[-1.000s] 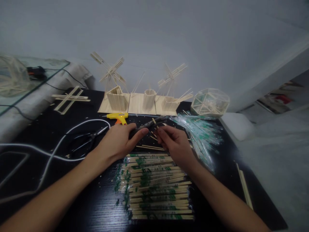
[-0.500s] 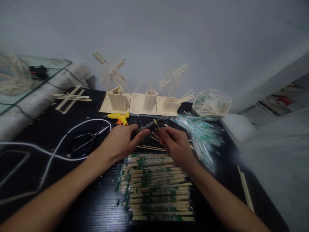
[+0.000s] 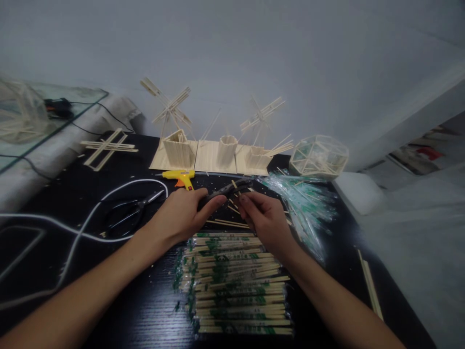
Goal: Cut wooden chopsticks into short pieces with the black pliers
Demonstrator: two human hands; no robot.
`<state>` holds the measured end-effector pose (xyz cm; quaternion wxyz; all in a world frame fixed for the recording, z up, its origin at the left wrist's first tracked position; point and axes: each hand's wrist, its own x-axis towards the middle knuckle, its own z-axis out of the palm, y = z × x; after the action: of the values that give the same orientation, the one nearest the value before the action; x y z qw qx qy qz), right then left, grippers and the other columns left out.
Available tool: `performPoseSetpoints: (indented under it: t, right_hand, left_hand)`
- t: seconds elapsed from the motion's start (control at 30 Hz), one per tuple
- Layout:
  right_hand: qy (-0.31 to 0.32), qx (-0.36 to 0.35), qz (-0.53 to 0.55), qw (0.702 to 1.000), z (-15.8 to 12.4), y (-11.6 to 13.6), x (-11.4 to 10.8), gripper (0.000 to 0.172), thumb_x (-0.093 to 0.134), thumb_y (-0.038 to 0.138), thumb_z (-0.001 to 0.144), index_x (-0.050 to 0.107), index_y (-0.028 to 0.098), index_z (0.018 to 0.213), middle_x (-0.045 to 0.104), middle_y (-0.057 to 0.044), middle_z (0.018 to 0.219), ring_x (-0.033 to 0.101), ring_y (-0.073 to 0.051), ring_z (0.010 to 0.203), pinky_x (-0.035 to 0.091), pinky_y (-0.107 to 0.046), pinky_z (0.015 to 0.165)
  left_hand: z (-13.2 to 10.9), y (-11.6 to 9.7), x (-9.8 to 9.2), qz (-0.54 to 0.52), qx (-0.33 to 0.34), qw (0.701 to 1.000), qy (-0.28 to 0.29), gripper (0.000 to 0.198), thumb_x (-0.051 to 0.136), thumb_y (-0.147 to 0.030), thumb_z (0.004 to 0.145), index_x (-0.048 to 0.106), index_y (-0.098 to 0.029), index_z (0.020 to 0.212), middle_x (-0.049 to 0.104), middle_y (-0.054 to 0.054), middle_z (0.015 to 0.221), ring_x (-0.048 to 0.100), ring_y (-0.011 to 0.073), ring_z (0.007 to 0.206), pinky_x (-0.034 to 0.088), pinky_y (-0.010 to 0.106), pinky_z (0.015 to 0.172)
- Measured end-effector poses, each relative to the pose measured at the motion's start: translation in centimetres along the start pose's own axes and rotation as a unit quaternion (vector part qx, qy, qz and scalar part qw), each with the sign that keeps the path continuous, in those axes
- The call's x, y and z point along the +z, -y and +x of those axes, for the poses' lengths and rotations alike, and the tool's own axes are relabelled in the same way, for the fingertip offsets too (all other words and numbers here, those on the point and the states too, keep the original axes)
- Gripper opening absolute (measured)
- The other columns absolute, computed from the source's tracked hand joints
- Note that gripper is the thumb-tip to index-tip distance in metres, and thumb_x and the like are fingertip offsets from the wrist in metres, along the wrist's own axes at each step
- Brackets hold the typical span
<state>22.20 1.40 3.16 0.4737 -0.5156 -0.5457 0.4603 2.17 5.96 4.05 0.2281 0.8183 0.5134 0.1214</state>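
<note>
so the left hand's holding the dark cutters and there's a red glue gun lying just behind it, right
Not quite: the glue gun is yellow with an orange trigger, not red. The head view shows it lying on the black table just behind the left hand, whose fingers do hold the dark cutters.

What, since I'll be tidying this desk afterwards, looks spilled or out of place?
Clear wrappers lie heaped right of the right hand, which pinches a short stick. Loose sticks lie on the black table between it and the left hand, which grips dark cutters. A white cable loops across the tabletop.
</note>
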Motion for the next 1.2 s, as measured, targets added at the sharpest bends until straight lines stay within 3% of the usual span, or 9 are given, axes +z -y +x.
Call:
performPoseSetpoints:
  t: [0.27,1.2]
  right_hand:
    - [-0.001,0.0,-0.017,1.0,-0.17,0.15,-0.2,0.035,0.063,0.045,0.094,0.063,0.018,0.071,0.051,0.002,0.06,0.036,-0.009,0.049,0.024,-0.024,0.043]
    - [-0.006,0.006,-0.014,1.0,-0.23,0.2,0.07,0.034,0.063,0.047,0.094,0.064,0.018,0.074,0.05,0.003,0.06,0.035,-0.009,0.048,0.026,-0.024,0.044]
  left_hand:
    - [-0.04,0.05,0.04,-0.003,0.018,1.0,-0.023,0.054,0.033,-0.062,0.098,0.047,-0.022,0.064,0.052,0.001,0.053,0.048,0.0164,0.052,0.027,0.031,0.056]
    - [-0.09,0.14,0.14,0.017,0.011,1.0,-0.023,0.054,0.033,-0.063,0.098,0.045,-0.023,0.064,0.052,0.001,0.054,0.049,0.0176,0.054,0.027,0.031,0.057]
